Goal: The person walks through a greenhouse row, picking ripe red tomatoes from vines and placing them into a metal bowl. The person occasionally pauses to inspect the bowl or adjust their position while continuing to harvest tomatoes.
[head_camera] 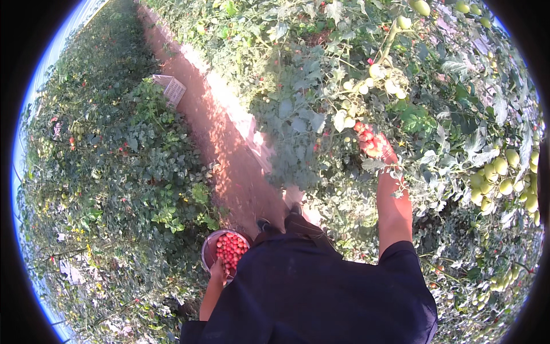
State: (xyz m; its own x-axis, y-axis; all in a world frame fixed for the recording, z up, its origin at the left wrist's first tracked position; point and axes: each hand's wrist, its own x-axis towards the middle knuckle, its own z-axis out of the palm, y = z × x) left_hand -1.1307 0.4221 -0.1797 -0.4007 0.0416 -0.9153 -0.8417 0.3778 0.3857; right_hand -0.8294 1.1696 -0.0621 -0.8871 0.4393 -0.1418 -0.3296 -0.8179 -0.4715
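Observation:
Low at my left side, my left hand [218, 271] grips the rim of a round bucket [208, 248]. Many small red tomatoes [233, 248] lie inside it. My right arm reaches out to the vines on the right, where my right hand [379, 147] is closed around a cluster of red tomatoes [364, 134]. Its fingers are partly lost among the fruit and bright light. Just above this hand hang pale green tomatoes [343, 119] on the same leafy growth.
A reddish dirt path [210, 133] runs between two dense rows of tomato plants. A light plastic crate [174, 91] stands on the path by the left row [129, 172]. Heavy bunches of green tomatoes [494, 176] hang to the right of my arm.

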